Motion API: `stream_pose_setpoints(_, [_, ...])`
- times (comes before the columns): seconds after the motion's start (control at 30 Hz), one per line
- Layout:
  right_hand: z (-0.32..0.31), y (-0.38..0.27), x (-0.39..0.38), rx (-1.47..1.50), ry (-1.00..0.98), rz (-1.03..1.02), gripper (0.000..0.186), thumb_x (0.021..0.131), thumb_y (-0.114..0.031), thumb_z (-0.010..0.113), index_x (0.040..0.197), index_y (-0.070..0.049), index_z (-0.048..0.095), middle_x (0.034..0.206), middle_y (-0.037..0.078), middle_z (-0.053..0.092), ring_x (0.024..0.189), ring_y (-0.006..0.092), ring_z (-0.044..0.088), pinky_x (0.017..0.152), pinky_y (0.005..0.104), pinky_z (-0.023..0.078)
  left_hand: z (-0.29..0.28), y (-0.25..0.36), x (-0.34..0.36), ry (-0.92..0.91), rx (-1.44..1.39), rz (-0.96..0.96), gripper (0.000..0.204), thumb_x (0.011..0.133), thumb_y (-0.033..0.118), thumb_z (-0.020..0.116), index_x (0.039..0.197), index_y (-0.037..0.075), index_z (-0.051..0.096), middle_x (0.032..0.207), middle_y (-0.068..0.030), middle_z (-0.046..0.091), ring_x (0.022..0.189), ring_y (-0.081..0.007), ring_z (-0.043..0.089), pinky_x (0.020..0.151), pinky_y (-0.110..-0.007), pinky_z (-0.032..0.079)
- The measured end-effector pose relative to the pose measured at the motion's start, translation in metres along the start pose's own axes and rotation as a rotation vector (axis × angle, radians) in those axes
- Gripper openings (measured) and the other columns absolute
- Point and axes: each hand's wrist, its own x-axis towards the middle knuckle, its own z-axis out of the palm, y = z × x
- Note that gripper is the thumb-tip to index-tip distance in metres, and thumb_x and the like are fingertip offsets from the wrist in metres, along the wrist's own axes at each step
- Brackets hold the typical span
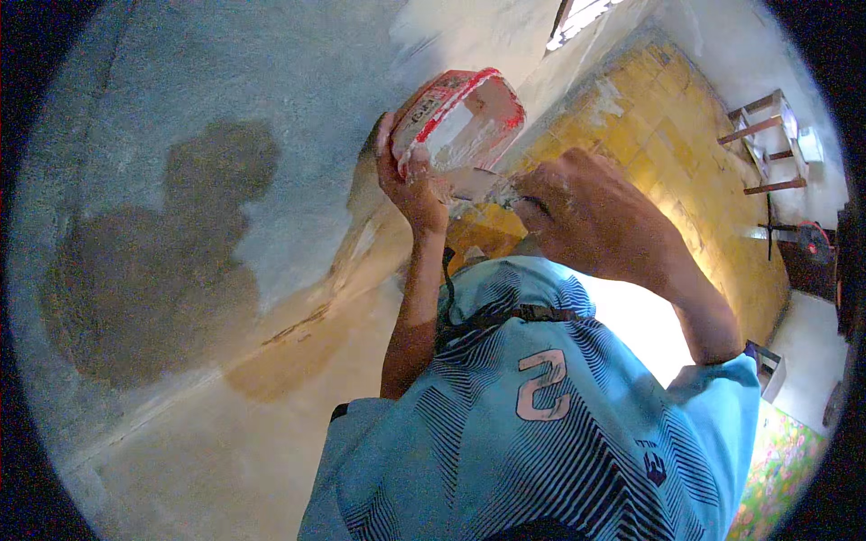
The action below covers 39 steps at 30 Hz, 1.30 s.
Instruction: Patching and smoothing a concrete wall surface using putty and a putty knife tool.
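My left hand (410, 185) is wrapped round the side and base of a red plastic tub (431, 106), tilted so that its mouth faces right. Pale paste is smeared over the tub's rim and inner walls. Just below the tub, my right hand (600, 216) grips a putty knife (474, 183) whose flat blade carries whitish paste. The blade lies close to the tub's lower edge and the left fingers; I cannot tell whether it touches them. Paste also coats the right fingertips, which hide the knife's handle.
A grey plastered wall (316, 117) with lighter patches and a dark shadow fills the left. Yellow floor tiles (649, 117) stretch to the right. A wooden table or stool (776, 140) stands at far right, near a fan (816, 239). Flowered cloth (780, 469) shows lower right.
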Motion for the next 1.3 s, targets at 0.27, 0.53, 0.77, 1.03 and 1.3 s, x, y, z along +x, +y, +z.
stream_pose_setpoints(0.27, [0.018,0.000,0.004,-0.020,-0.123,0.212,0.015,0.084,-0.013,0.057,0.084,0.001,0.063,0.070,0.021,0.061,0.066,0.0403,0.061,0.065,0.0492,0.050,0.005,0.002,-0.004,0.034,0.050,-0.082,0.059,0.087,0.028,0.065,0.134,-0.001,0.045,0.132,-0.0126,0.049,0.122,-0.0243,0.047,0.106,-0.037,0.035])
stream_pose_setpoints(0.53, [0.029,0.010,0.006,-0.146,0.066,0.021,0.013,0.076,-0.008,0.060,0.080,0.005,0.061,0.066,0.025,0.060,0.066,0.0415,0.064,0.061,0.0492,0.052,0.009,-0.003,-0.018,-0.086,0.139,0.020,0.066,0.087,0.035,0.067,0.135,-0.003,0.044,0.131,-0.0138,0.050,0.120,-0.0234,0.048,0.104,-0.036,0.036])
stream_pose_setpoints(0.77, [0.059,0.028,0.016,-0.029,0.080,0.041,0.017,0.083,-0.011,0.057,0.085,0.005,0.062,0.081,0.025,0.062,0.077,0.0392,0.064,0.068,0.0478,0.053,0.009,-0.018,-0.035,-0.067,-0.175,-0.199,0.069,0.086,0.038,0.069,0.136,-0.002,0.043,0.133,-0.0142,0.048,0.121,-0.0229,0.048,0.102,-0.035,0.039])
stream_pose_setpoints(1.03, [0.084,0.049,0.012,0.202,0.129,0.192,0.018,0.081,-0.013,0.059,0.085,0.004,0.062,0.076,0.027,0.063,0.075,0.0439,0.064,0.068,0.0520,0.053,0.022,-0.014,-0.032,0.100,-0.123,-0.321,0.062,0.089,0.030,0.068,0.136,-0.001,0.042,0.135,-0.0138,0.047,0.121,-0.0253,0.049,0.103,-0.037,0.040])
stream_pose_setpoints(1.3, [0.084,0.062,0.001,0.306,0.232,0.166,0.024,0.085,-0.013,0.056,0.100,0.002,0.067,0.069,0.026,0.059,0.065,0.0398,0.062,0.063,0.0463,0.050,0.029,-0.023,-0.031,0.103,-0.183,-0.341,0.056,0.092,0.024,0.063,0.137,0.000,0.042,0.139,-0.0125,0.045,0.123,-0.0261,0.048,0.104,-0.038,0.039])
